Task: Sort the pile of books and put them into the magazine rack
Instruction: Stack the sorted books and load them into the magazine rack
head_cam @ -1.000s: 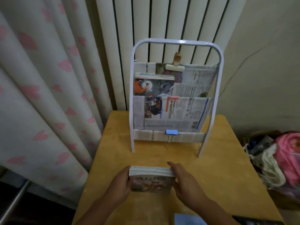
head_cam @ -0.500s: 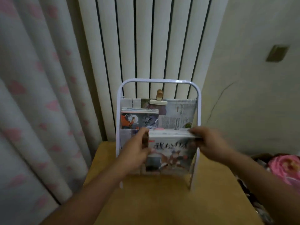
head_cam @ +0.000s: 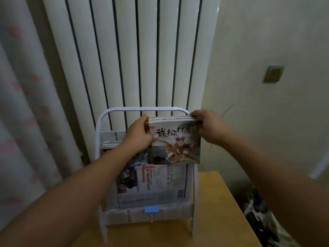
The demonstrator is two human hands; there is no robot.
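A small stack of thin books, its front cover showing a tiger picture and large Chinese characters, is held upright at the top right of the white metal magazine rack. My left hand grips the stack's left edge and my right hand grips its top right corner. Other books stand in the rack's upper left pocket, partly hidden by my left arm. The rack's pockets are lined with newspaper held by clips.
The rack stands on a yellow wooden table against a white ribbed radiator. A pink-patterned curtain hangs on the left. A cluttered bag sits right of the table. A wall switch plate is at the upper right.
Both hands lifted the stack of books off the table and raised it from the rack's lower pocket level up to its top right section. The camera tilted upward.
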